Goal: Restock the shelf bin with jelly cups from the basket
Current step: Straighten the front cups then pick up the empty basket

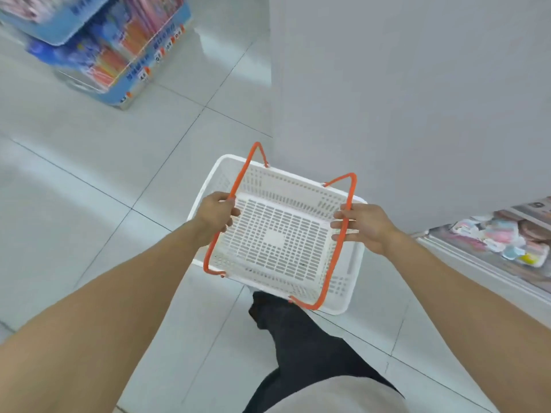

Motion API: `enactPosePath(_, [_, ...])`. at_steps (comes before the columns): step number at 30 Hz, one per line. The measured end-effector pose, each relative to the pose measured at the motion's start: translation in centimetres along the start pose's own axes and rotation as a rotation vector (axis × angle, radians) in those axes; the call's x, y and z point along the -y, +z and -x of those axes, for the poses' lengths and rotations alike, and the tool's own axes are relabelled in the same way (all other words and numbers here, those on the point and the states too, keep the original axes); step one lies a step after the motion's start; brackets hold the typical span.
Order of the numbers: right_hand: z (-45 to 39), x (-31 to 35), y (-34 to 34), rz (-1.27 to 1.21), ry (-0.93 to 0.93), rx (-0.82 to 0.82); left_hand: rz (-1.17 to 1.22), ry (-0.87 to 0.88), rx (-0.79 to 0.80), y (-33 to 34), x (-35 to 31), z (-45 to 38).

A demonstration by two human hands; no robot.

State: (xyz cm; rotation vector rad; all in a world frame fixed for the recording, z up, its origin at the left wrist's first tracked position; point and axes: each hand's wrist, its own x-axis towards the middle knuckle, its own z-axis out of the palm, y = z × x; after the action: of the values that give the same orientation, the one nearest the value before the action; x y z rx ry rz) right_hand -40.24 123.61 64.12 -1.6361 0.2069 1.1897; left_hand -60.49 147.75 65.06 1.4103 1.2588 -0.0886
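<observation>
Between my hands hangs the empty white basket [277, 234]: left hand [216, 216] and right hand [365, 226] each grip an orange handle. Beyond my right hand, the shelf bin [441, 242] holds the jelly cups [504, 239].

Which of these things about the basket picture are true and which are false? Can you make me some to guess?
1. The white basket has jelly cups inside. False: it shows only its bare slotted bottom.
2. The left hand grips an orange handle. True.
3. The right hand hangs by the person's side. False: its fingers are curled round the other orange handle.
4. Colourful jelly cups lie in the shelf bin at the right. True.
5. The basket handles are blue. False: both are orange.
</observation>
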Motion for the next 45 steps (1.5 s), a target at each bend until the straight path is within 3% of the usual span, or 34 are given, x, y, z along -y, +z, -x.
enactPosePath(7, [-7.8, 3.4, 12.2, -0.101, 0.072, -0.151, -0.095, -0.040, 0.197, -12.4, -5.5, -11.8])
enactPosePath(12, [-11.3, 5.1, 19.5, -0.283, 0.147, -0.348, -0.228, -0.030, 0.299, -20.2, -10.8, -20.8])
enactPosePath(19, [-14.8, 7.3, 30.6, -0.500, 0.140, -0.524, -0.474, 0.030, 0.654, -27.3, -18.9, -33.7])
enactPosePath(22, [-15.9, 8.0, 34.9, -0.679, 0.139, -0.625, -0.592, 0.060, 0.728, -28.4, -22.7, -38.8])
enactPosePath(28, [-19.5, 9.7, 41.5, -1.022, 0.156, -0.784, -0.875, 0.092, 0.954, -25.4, -29.4, -47.5])
enactPosePath(35, [-28.1, 11.6, 45.8, -1.251, 0.265, -0.858, -1.061, 0.084, 0.984, -19.9, -35.0, -57.3])
enactPosePath(40, [-34.2, 12.4, 47.3, -1.320, 0.382, -1.031, -1.324, 0.209, 1.040, -12.3, -38.1, -64.9])
enactPosePath(45, [-43.4, 11.6, 46.8, -1.424, 0.487, -1.183, -1.559, 0.359, 1.067, -1.9, -37.0, -73.8])
